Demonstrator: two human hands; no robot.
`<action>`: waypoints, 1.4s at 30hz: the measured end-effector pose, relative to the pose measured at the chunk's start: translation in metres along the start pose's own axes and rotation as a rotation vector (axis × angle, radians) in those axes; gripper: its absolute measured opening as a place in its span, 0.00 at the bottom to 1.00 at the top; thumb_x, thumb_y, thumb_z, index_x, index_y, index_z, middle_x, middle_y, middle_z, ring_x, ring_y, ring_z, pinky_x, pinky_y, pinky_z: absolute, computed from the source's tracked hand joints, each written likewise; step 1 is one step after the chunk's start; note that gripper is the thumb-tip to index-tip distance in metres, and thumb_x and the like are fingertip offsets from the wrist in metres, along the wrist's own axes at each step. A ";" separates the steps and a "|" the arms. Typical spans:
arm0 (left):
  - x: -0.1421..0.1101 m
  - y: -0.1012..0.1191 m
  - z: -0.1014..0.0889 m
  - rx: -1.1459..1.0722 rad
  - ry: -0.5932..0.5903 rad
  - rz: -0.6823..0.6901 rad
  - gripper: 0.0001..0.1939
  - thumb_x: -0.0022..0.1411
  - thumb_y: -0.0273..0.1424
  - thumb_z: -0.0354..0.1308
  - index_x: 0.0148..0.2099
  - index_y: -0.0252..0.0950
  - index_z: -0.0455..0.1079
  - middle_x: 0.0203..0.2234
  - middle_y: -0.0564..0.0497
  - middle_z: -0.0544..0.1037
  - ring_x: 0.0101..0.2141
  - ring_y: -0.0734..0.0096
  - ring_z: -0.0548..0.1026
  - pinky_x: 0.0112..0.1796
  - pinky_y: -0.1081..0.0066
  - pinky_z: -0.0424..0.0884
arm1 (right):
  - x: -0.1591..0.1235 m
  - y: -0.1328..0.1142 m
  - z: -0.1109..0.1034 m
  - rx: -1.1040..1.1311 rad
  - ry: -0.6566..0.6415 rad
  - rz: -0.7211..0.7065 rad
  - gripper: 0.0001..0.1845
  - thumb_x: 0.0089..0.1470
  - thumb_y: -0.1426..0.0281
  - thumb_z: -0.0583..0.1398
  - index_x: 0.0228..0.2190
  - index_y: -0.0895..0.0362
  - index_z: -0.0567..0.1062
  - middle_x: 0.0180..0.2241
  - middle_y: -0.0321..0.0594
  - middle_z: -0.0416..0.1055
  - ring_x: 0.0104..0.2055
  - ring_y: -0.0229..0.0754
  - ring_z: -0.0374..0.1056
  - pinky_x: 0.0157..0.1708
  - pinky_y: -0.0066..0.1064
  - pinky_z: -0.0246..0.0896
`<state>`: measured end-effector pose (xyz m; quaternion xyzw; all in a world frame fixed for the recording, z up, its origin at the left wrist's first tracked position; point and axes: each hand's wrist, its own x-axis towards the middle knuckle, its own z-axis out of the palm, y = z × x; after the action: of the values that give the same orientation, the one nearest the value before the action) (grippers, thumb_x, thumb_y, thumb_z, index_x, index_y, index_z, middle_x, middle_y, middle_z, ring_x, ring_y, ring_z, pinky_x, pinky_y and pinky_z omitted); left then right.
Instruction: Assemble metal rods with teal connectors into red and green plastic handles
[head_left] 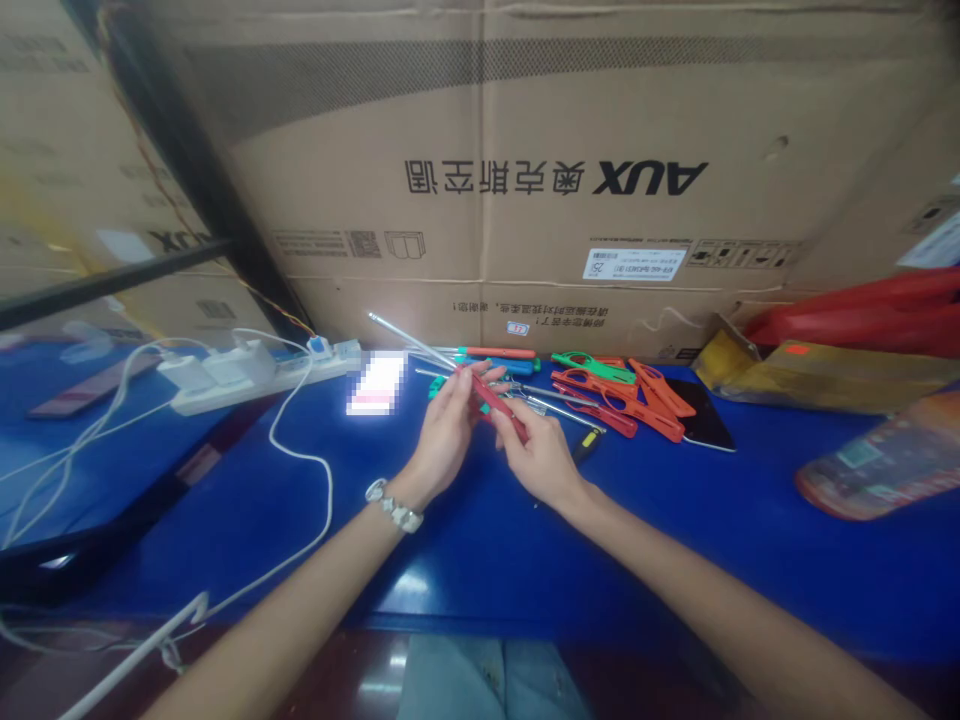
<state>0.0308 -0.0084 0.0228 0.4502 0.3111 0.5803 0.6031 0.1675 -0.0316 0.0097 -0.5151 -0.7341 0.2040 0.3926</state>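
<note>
1. Red-handled tool (pixel 491 397) held in both hands, above the blue desk (pixel 660 560); its long metal shaft is pointed up and to the left.
2. Left hand (pixel 446 430): narrow, thumb and fingers closed about the tool near the shaft end of the handle; a wristwatch (pixel 396 508) is worn on that wrist.
3. Right hand (pixel 541 455): closed round the lower handle.
4. Behind the hands, an orange-handled tool (pixel 506 353) is seen, with blue handles (pixel 521 366) just beside it; to the right, a green clip (pixel 600 368) and orange clips (pixel 637 408) are piled, a dark tablet or phone (pixel 709 430) partly covered by them.
5. Yellow-and-black handle (pixel 589 445) partly hidden by the right hand; power strip (pixel 225 385) placed at left; printed carton (pixel 525 225) stood behind.
</note>
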 end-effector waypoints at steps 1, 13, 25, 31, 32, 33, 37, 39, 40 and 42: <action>0.007 0.002 0.002 -0.059 -0.023 0.005 0.21 0.62 0.49 0.59 0.46 0.36 0.69 0.41 0.45 0.78 0.39 0.65 0.78 0.32 0.71 0.74 | 0.002 -0.002 0.001 0.040 0.001 0.005 0.18 0.67 0.58 0.48 0.42 0.53 0.73 0.28 0.36 0.76 0.28 0.40 0.72 0.33 0.29 0.63; 0.021 -0.013 -0.008 -0.109 -0.049 -0.073 0.18 0.63 0.48 0.58 0.40 0.37 0.65 0.28 0.54 0.74 0.15 0.83 0.65 0.11 0.80 0.56 | 0.004 0.004 0.030 0.499 -0.122 0.138 0.24 0.64 0.52 0.49 0.52 0.54 0.68 0.20 0.30 0.69 0.18 0.38 0.70 0.20 0.27 0.67; 0.020 -0.002 -0.013 0.229 -0.161 0.168 0.19 0.66 0.47 0.56 0.33 0.36 0.66 0.19 0.56 0.69 0.24 0.75 0.73 0.30 0.75 0.70 | 0.004 0.007 0.011 0.198 -0.114 0.082 0.17 0.61 0.55 0.56 0.35 0.55 0.76 0.32 0.39 0.75 0.33 0.43 0.71 0.33 0.31 0.64; 0.016 0.013 -0.021 0.695 -0.278 0.255 0.16 0.68 0.41 0.53 0.34 0.35 0.69 0.21 0.54 0.72 0.20 0.76 0.69 0.24 0.75 0.65 | 0.022 0.006 -0.010 0.520 0.152 0.095 0.17 0.57 0.53 0.59 0.32 0.54 0.68 0.27 0.34 0.66 0.25 0.35 0.60 0.24 0.27 0.58; 0.015 0.013 -0.021 0.787 -0.320 0.275 0.15 0.68 0.40 0.54 0.33 0.35 0.69 0.21 0.54 0.73 0.21 0.76 0.69 0.25 0.75 0.64 | 0.026 0.005 -0.010 0.592 0.179 0.089 0.17 0.57 0.52 0.59 0.34 0.54 0.68 0.27 0.33 0.65 0.24 0.34 0.59 0.21 0.26 0.57; 0.014 0.012 -0.021 0.865 -0.360 0.294 0.15 0.69 0.38 0.54 0.32 0.35 0.69 0.22 0.54 0.74 0.21 0.75 0.70 0.25 0.75 0.64 | 0.028 0.004 -0.011 0.647 0.195 0.091 0.18 0.56 0.51 0.60 0.36 0.54 0.69 0.26 0.33 0.64 0.22 0.33 0.58 0.19 0.26 0.55; 0.014 0.009 -0.023 1.003 -0.439 0.305 0.15 0.70 0.37 0.50 0.33 0.36 0.68 0.23 0.52 0.75 0.22 0.74 0.70 0.25 0.74 0.62 | 0.032 0.005 -0.010 0.737 0.162 0.122 0.21 0.53 0.49 0.62 0.33 0.55 0.71 0.22 0.31 0.62 0.18 0.32 0.56 0.12 0.25 0.54; 0.014 0.008 -0.025 1.063 -0.452 0.299 0.14 0.70 0.37 0.50 0.35 0.36 0.69 0.24 0.51 0.76 0.22 0.73 0.71 0.25 0.73 0.62 | 0.031 0.009 -0.012 0.743 0.094 0.124 0.22 0.52 0.49 0.63 0.32 0.56 0.71 0.21 0.31 0.64 0.17 0.32 0.58 0.11 0.25 0.57; 0.015 0.008 -0.027 1.089 -0.458 0.294 0.13 0.70 0.37 0.50 0.35 0.36 0.69 0.24 0.51 0.76 0.22 0.72 0.72 0.26 0.73 0.62 | 0.031 0.011 -0.013 0.743 0.058 0.120 0.22 0.51 0.49 0.64 0.32 0.56 0.72 0.22 0.31 0.65 0.16 0.32 0.60 0.11 0.25 0.58; 0.015 0.008 -0.029 1.102 -0.477 0.267 0.13 0.71 0.37 0.49 0.36 0.36 0.68 0.25 0.51 0.77 0.23 0.71 0.73 0.26 0.73 0.64 | 0.031 0.013 -0.017 0.747 0.003 0.105 0.23 0.50 0.49 0.64 0.33 0.57 0.72 0.22 0.31 0.66 0.16 0.31 0.61 0.12 0.25 0.60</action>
<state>0.0036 0.0107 0.0209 0.8484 0.3625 0.2881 0.2568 0.1834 0.0001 0.0218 -0.3735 -0.5813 0.4767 0.5434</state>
